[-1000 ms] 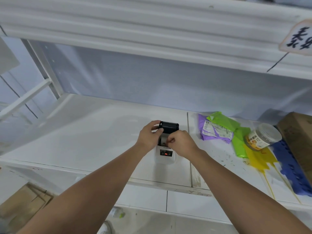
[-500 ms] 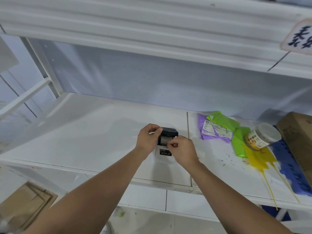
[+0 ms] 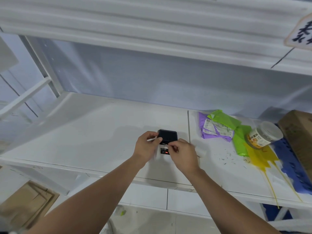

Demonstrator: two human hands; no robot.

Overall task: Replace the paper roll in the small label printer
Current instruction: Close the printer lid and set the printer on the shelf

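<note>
The small label printer (image 3: 164,151) has a white body with a red light and lies on the white shelf (image 3: 94,132). Its black lid (image 3: 168,136) is folded down nearly flat over the top. My left hand (image 3: 146,147) grips the printer's left side, thumb against the lid's edge. My right hand (image 3: 183,155) is at the lid's lower edge, fingertips pinching a thin white strip of paper there. The paper roll itself is hidden inside.
To the right lie purple and green mailer bags (image 3: 219,129), a clear plastic jar (image 3: 263,135) on its side, yellow (image 3: 260,157) and blue plastic sheets, and a cardboard box (image 3: 298,132). An upper shelf (image 3: 152,31) hangs overhead. Cardboard (image 3: 25,206) sits on the floor.
The black lid has swung down from open to nearly flat over the paper bay. My right hand shifted to the lid's lower edge, pinching the paper strip.
</note>
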